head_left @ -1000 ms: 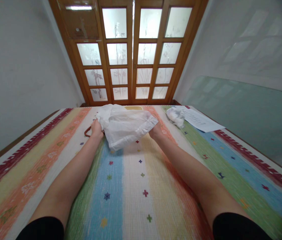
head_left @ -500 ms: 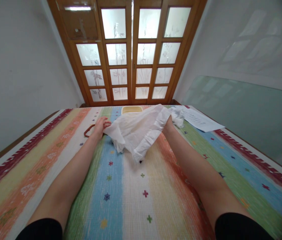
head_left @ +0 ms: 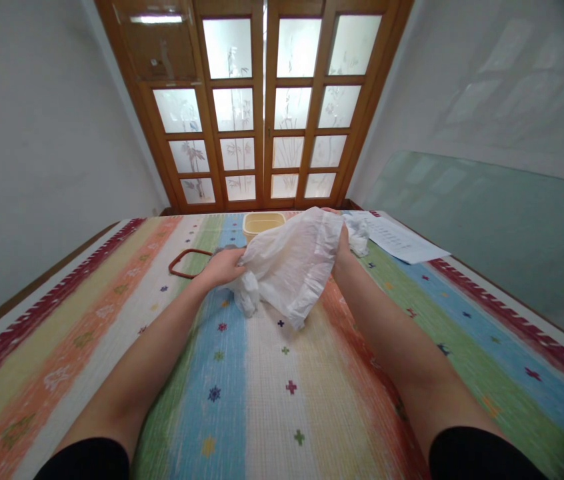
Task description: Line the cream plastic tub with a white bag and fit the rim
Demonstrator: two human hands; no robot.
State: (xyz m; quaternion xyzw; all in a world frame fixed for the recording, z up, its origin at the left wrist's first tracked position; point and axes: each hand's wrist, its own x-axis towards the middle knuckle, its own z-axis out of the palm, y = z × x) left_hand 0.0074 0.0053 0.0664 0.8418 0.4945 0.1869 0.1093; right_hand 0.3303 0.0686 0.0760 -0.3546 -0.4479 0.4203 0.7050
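Observation:
A thin white plastic bag [head_left: 292, 263] is spread between my two hands above the striped tablecloth. My left hand [head_left: 225, 265] is closed on the bag's left side. At the bag's upper right edge, my right hand [head_left: 342, 250] grips it, its fingers partly hidden behind the plastic. Behind the bag stands a yellow container [head_left: 262, 223], partly covered by it. A reddish-brown frame-like loop [head_left: 181, 273] lies on the cloth just left of my left hand.
Crumpled white plastic [head_left: 359, 237] lies right of my right hand, beside a printed sheet of paper [head_left: 405, 241]. The striped tablecloth [head_left: 272, 400] covers the table. Wooden glazed doors stand beyond the far edge, with walls on both sides.
My left hand has moved right, from beside the loop to a closed hold on the bag. The bag's left part has shifted right, and more of the loop and the yellow container shows.

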